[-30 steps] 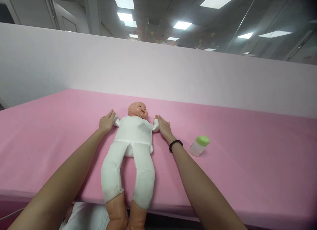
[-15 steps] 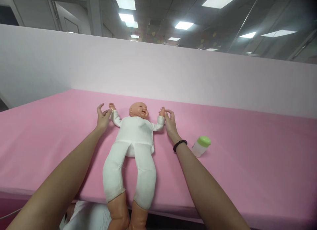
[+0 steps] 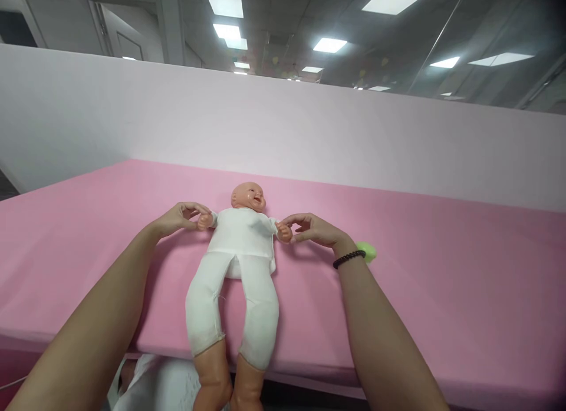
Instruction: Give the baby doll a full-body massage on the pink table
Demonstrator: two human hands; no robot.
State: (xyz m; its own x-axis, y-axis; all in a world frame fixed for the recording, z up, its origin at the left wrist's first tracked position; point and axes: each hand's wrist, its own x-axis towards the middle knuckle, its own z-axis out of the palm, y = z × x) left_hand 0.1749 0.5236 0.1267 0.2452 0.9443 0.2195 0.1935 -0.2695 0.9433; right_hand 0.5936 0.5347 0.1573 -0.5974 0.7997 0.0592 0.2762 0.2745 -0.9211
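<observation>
A baby doll point(image 3: 242, 234) with a white cloth body lies on its back, head toward the wall, its lower legs over the table's near edge. My left hand point(image 3: 182, 217) has its thumb and fingers closed round the doll's hand at the left. On the other side, my right hand point(image 3: 312, 229), with a dark beaded bracelet point(image 3: 349, 259) on the wrist, grips the doll's other hand between thumb and fingers. Both doll arms are bent, with the hands beside the torso.
A bottle's green cap point(image 3: 368, 252) shows behind my right wrist, its body hidden. The pink padded table point(image 3: 442, 293) meets a low white wall point(image 3: 283, 128) at the back. White cloth point(image 3: 157, 384) hangs below the near edge.
Both doll hands have come down from beside its head to beside the torso, moved by my hands. My right wrist now covers most of the bottle.
</observation>
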